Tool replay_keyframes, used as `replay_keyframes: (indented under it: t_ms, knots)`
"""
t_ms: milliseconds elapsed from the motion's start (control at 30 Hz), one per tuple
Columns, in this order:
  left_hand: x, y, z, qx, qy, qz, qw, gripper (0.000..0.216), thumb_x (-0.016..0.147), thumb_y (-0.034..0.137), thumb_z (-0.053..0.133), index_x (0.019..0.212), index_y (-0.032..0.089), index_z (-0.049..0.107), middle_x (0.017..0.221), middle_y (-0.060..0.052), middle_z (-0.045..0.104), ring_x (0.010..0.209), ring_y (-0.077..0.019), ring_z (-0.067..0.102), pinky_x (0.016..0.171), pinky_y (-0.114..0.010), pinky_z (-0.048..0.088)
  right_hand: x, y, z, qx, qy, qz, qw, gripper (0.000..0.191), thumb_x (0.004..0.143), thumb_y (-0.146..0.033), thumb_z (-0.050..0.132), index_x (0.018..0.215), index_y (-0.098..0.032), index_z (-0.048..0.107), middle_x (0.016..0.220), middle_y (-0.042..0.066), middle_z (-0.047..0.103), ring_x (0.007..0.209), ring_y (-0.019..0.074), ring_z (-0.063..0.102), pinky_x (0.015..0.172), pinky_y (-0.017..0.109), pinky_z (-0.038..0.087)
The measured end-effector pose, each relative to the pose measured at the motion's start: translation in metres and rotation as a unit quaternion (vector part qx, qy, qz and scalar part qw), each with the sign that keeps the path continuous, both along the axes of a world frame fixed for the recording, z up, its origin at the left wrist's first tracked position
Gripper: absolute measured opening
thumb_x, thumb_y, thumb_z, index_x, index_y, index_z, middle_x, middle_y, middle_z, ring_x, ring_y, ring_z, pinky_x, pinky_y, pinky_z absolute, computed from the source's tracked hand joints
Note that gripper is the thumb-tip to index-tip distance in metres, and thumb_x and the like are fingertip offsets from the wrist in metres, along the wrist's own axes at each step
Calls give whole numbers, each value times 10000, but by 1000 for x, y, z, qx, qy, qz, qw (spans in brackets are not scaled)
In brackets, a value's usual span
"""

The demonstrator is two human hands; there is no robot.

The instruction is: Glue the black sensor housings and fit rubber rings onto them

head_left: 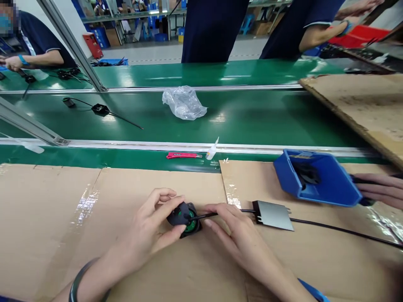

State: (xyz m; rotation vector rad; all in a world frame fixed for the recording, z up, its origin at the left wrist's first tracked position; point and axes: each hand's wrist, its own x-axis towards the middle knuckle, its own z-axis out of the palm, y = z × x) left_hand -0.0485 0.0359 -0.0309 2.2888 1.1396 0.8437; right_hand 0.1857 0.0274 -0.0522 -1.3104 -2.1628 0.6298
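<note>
My left hand pinches a small black round part with a green inside that rests on the cardboard sheet. My right hand presses its fingers on the black cable where it enters that part. The cable runs right to a flat grey metal box and on past it toward the right edge.
A tipped blue bin lies at the right, with another person's hand beside it. A red utility knife and a small glue bottle lie by the conveyor rail. A crumpled plastic bag sits on the green belt.
</note>
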Motion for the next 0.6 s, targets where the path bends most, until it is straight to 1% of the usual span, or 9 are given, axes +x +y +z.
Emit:
replay_keyframes:
  t_ms: [33,100,200,300,367,500,600]
  knots:
    - [0,1,0,5,10,-10,1000,447,904,174,586,1338,201,484,1173,-102,558,1103,-190,579,901,-302,551,1,0,-1,-10,6,-1,1000,115,921,-147,536,995,-211,598,926,47,689,844,215,652,736,379,546]
    - [2,0,0,5,28,-27,999,461,898,161,587,1343,181,469,1162,-101,573,1088,-185,584,913,-306,547,1,0,-2,-15,21,-4,1000,130,935,-141,506,949,-208,616,873,36,685,788,198,647,696,354,532]
    - [4,-3,-1,15,30,-32,999,346,885,151,600,1224,167,532,1171,-95,608,1095,-187,590,952,-321,535,-3,2,-5,-19,48,-6,999,173,939,-144,497,994,-203,650,868,43,679,783,187,642,695,329,523]
    - [5,-7,-4,40,20,-26,999,248,892,140,585,1138,164,581,1231,-112,584,1114,-183,590,943,-301,539,-5,7,-6,-35,76,-4,996,222,939,-142,491,1039,-203,680,869,53,678,791,175,644,704,299,520]
    - [6,-8,-5,59,16,-18,998,224,890,135,590,1112,162,603,1249,-122,569,1118,-186,588,925,-297,547,-5,10,-5,-55,92,7,994,244,932,-130,489,1028,-207,699,838,50,677,764,166,643,686,279,514]
    - [10,-8,-7,95,7,-16,995,164,877,130,623,1037,158,644,1156,-120,617,1027,-204,608,836,-327,577,-5,13,-2,-98,113,16,989,245,920,-132,501,983,-210,724,789,45,674,723,157,641,662,264,503]
    - [14,-8,-8,115,4,-16,993,133,867,124,641,993,150,672,1134,-133,626,993,-218,611,796,-340,588,-5,12,-3,-111,123,13,986,236,919,-152,510,974,-208,733,772,44,666,705,153,638,652,263,497]
